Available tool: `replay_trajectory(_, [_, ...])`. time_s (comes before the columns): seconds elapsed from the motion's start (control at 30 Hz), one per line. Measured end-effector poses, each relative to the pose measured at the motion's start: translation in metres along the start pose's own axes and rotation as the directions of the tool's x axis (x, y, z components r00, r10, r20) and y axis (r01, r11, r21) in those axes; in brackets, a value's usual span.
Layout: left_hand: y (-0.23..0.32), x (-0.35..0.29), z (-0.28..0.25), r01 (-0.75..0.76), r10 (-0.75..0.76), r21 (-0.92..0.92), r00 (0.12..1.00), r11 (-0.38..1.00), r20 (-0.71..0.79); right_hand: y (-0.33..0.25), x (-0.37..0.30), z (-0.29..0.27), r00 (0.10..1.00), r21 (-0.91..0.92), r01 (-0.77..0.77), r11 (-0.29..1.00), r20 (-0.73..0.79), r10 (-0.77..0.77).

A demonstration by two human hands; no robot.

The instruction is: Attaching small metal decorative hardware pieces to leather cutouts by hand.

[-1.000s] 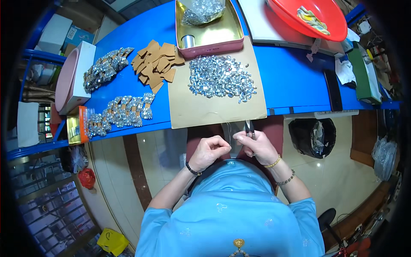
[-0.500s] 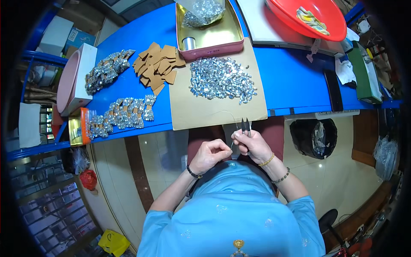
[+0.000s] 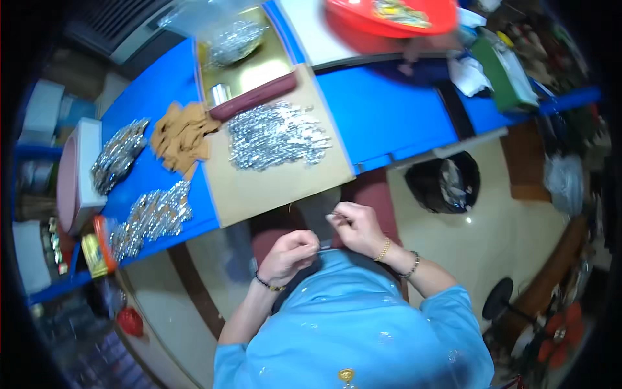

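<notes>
My left hand [image 3: 290, 254] and my right hand [image 3: 356, 227] are close together in front of my chest, below the table edge. Between them is a small clear plastic pouch [image 3: 319, 214], with my left hand pinching its lower end. My right hand's fingertips pinch a small silver piece [image 3: 334, 217] at the pouch. A pile of small silver pieces [image 3: 278, 136] lies on a tan cardboard sheet [image 3: 272, 191] on the blue table [image 3: 389, 123], just beyond my hands.
Brown card pieces [image 3: 181, 136] and two heaps of silver bundles [image 3: 152, 217] [image 3: 116, 155] lie to the left. A gold tray [image 3: 265, 68] holds a metal can [image 3: 220, 94] and a bag of silver pieces [image 3: 233, 42]. A red basin [image 3: 395, 13] stands far right; a black bin [image 3: 444, 185] is on the floor.
My head has tilted, so the table now slants in the view. My right hand has come down and in toward the left hand; both stay at the pouch.
</notes>
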State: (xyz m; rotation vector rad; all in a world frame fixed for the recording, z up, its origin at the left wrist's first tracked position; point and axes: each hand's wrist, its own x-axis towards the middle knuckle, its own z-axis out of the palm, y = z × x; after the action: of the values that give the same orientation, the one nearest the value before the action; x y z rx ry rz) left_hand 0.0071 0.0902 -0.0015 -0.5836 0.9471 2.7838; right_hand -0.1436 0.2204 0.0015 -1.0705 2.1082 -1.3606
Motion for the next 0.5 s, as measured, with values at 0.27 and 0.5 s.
replay_trajectory(0.27, [-0.008,0.03,0.027,0.046,-0.023,-0.14,0.986,0.989,0.164,0.038,-0.032,-0.041,0.985,-0.141,-0.099,0.985,-0.156,0.077])
replay_trajectory(0.5, [-0.013,0.041,0.029,0.09,-0.085,-0.029,0.987,0.996,0.135,0.204,-0.086,-0.187,0.437,0.12,-0.545,0.83,-0.804,0.403])
